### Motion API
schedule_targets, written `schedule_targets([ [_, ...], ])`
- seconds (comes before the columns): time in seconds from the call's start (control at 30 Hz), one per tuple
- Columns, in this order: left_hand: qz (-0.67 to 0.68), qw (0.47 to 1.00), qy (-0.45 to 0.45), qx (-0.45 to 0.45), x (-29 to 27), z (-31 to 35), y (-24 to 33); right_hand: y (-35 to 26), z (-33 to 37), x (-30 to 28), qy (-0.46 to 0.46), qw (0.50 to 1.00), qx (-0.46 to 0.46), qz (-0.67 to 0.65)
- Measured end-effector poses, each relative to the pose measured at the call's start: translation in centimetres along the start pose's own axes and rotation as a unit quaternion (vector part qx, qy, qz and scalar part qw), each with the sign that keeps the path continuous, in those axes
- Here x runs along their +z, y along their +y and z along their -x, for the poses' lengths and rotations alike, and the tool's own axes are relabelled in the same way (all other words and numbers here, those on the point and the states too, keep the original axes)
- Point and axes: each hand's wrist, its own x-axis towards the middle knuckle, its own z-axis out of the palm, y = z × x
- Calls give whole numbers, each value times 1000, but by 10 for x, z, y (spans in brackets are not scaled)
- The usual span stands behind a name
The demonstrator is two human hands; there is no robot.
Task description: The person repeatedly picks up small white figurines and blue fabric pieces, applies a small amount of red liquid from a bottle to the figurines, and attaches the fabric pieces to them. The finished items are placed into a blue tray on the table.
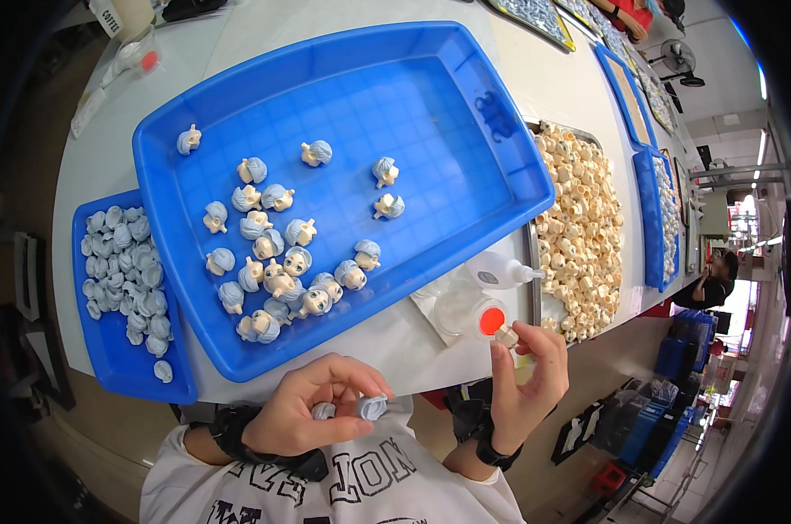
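My left hand [317, 406] is closed around a light blue doll hair piece [373, 407] at its fingertips, and a second blue piece [324, 410] sits against the palm. Between thumb and fingers, my right hand [532, 367] pinches a small cream doll head part [506, 335]. Beyond my hands lies a large blue tray [238, 365] with several doll heads [317, 300] in it, cream with blue hair. At the left, a smaller blue tray [142, 384] holds a heap of blue hair pieces [129, 271]. A metal tray [532, 262] at the right is full of cream head parts [579, 236].
Just past my right hand stand a clear jar with a red disc [491, 321] and a white squeeze bottle [500, 271]. More blue trays [653, 218] line the right. A cup [129, 17] stands at the far left. Another person's arm [627, 17] shows at the far right.
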Motion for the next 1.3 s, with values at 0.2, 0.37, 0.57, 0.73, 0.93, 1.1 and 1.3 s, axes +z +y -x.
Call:
schedule_targets([
  [0.2, 12, 999, 34, -7, 4, 0, 2, 2, -1, -1, -4, 999, -10, 37],
  [0.37, 5, 999, 32, 23, 4, 5, -1, -14, 2, -3, -9, 996, -48, -75],
  [0.57, -75, 981, 43, 171, 8, 4, -4, -38, 12, 10, -181, 877, -163, -414],
  [0.73, -172, 956, 16, 237, 1, 6, 0, -49, 9, 15, -204, 904, -138, -349],
  [0.93, -207, 959, 12, 195, -1, 7, 4, -55, 5, 9, -276, 914, -103, -278],
  [1.1, -163, 968, 53, 182, 2, 9, -3, -49, 2, 10, -299, 907, -124, -269],
  [1.3, -189, 966, 19, 178, -4, 11, -6, -45, 4, 11, -295, 912, -167, -232],
])
